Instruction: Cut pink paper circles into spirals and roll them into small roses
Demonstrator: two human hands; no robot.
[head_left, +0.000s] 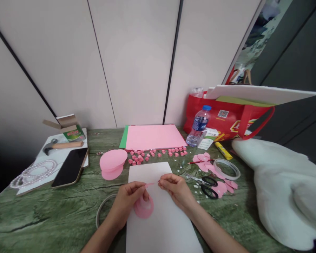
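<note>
A spiral-cut pink paper strip (144,213) hangs from my left hand (129,200), whose thumb and fingers are closed on it. One narrow end of the strip points right, toward my right hand (175,188). The right thumb and forefinger are pinched together near that end; whatever lies between them is too small to make out. Both hands are above a white sheet (162,230). Behind them lie several small rolled pink paper roses (138,159). Pink paper discs (113,159) are stacked to the left.
Black-handled scissors (209,186), pink scraps (221,189), a pencil (200,162) and a tape roll (227,168) lie right. A water bottle (198,126) and red bag (218,114) stand behind. At left are a phone (70,167), hammer (64,144) and beads (34,174).
</note>
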